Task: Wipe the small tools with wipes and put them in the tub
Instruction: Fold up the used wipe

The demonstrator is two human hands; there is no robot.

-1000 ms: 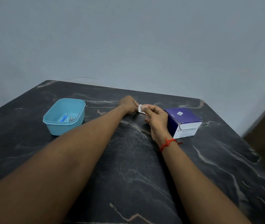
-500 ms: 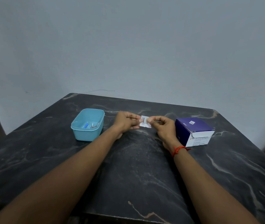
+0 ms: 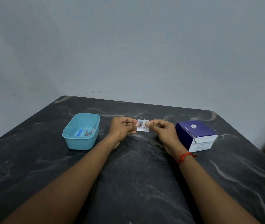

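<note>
Both hands, left hand (image 3: 123,128) and right hand (image 3: 161,129), pinch a sealed wipe packet (image 3: 142,125) mid-tabletop between tub (image 3: 81,140) and box (image 3: 196,135); a rough tear could drop the wipe.

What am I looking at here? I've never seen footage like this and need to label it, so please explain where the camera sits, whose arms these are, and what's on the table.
There is no machine: a person wears one wide-angle camera on the head, looking forward and down, so both bare arms reach into view from below. The left hand and right hand together pinch a small white printed wipe sachet by its side edges, above a dark marble-patterned table. To the left stands a light blue plastic tub already holding a few small tools, one with a blue handle. To the right sits a purple-and-white cardboard box.
</note>
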